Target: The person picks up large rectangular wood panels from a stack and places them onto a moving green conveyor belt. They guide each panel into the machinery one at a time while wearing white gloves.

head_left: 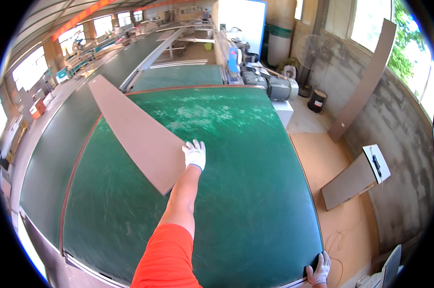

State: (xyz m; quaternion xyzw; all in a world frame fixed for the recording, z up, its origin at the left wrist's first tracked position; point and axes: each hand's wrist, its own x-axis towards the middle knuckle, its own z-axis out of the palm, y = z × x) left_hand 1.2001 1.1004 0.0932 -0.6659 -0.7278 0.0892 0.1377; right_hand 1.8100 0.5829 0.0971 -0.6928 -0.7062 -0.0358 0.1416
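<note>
My left hand point(195, 154), in a white glove, is at the near right corner of a long brownish board point(135, 132), its fingers bent against the board's edge. The underside of the grip is hidden. Flat on a green table-like surface point(236, 192), the board slants away to the far left, its far end reaching past the surface's reddish-brown edge. At the near right corner of the green surface, my right hand point(320, 270), also gloved, rests with its fingers and thumb apart.
Beyond the far edge stand grey motors point(277, 89) and a roller conveyor point(154, 57). A dark belt point(68, 125) runs along the left. To the right are a box-shaped stand point(353, 177), a leaning board point(368, 79), a black bucket point(317, 101) and a loose cable point(338, 242).
</note>
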